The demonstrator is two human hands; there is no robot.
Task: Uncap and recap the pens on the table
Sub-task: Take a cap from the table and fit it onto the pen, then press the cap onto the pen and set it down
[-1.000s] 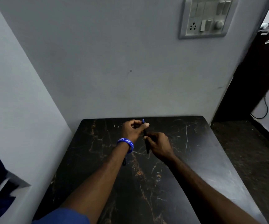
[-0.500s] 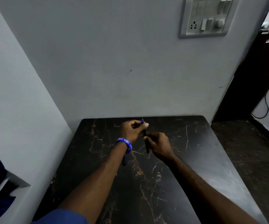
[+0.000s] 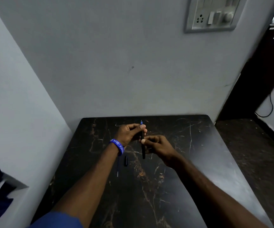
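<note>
A dark marble table (image 3: 190,162) stands in a corner of grey walls. Above its far middle a black pen (image 3: 143,145) is held nearly upright, its blue tip up and bare. The left hand (image 3: 129,133) pinches the upper barrel; the right hand (image 3: 157,144) is closed on the lower barrel. On the table near the left wrist lie a black cap (image 3: 125,160) and, beside it, a thin blue pen (image 3: 118,170). A blue wristband (image 3: 118,146) circles the left wrist.
</note>
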